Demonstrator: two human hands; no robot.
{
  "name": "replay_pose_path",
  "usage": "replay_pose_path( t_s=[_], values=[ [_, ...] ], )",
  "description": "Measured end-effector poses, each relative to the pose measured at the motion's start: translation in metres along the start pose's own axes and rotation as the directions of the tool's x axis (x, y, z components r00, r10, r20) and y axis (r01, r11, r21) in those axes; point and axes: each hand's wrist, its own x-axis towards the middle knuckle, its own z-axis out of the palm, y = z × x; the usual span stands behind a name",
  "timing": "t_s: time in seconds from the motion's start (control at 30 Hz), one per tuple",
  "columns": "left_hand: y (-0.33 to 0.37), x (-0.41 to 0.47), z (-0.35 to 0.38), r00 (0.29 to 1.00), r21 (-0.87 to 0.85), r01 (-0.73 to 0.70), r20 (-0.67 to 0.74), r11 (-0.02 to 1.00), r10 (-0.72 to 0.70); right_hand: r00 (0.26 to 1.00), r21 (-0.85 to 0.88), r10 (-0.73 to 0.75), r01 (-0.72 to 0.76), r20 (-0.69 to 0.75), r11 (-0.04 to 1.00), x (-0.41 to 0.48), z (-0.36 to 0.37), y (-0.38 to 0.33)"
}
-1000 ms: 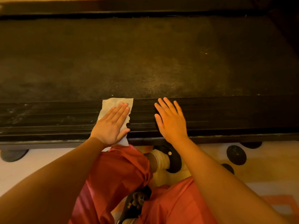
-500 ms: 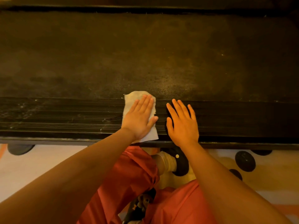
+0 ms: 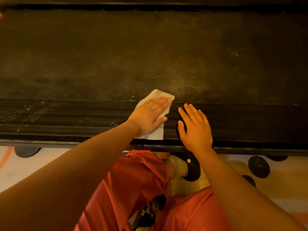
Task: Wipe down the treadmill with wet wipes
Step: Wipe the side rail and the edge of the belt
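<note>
The treadmill fills the upper view, with its dark belt (image 3: 150, 55) behind and a ribbed black side rail (image 3: 66, 119) in front. A pale wet wipe (image 3: 157, 95) lies across the rail, its far corner on the belt's edge. My left hand (image 3: 148, 115) presses flat on the wipe with straight fingers. My right hand (image 3: 195, 127) rests flat on the bare rail just right of the wipe, fingers spread, holding nothing.
Dusty specks mark the rail at the left (image 3: 33, 110). Below the treadmill's metal edge (image 3: 250, 150) are a patterned floor mat (image 3: 25, 172) with dark round spots (image 3: 258, 166) and my red trousers (image 3: 133, 189).
My left hand has slid the wipe rightward along the rail, closing up to my right hand. The right hand has stayed flat in about the same place.
</note>
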Motion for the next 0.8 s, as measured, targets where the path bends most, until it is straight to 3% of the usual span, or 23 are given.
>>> replay_pose_path(
  t_s=[0.27,0.5,0.6,0.73,0.8],
  values=[
    [-0.061,-0.075,-0.008,0.971,0.022,0.228,-0.079,0.973,-0.226,1.0,0.019,0.001,-0.001,0.001,1.0,0.0,0.002,0.0],
    [-0.038,-0.069,-0.001,0.893,0.018,0.441,-0.108,0.898,-0.436,0.999,-0.016,0.018,-0.017,0.027,1.0,0.0,0.002,0.0],
    [-0.011,-0.056,0.005,0.923,0.009,0.376,-0.094,0.926,-0.374,0.999,-0.024,0.02,-0.019,0.036,1.0,0.0,0.001,-0.001],
    [0.034,-0.027,0.017,0.994,0.098,0.108,-0.045,0.989,-0.104,0.999,-0.021,0.02,-0.019,0.036,1.0,0.0,-0.001,-0.002],
    [0.046,-0.018,0.019,0.998,0.15,0.052,-0.032,0.987,-0.047,0.999,-0.019,0.016,-0.016,0.028,1.0,0.0,-0.002,-0.002]
  ],
)
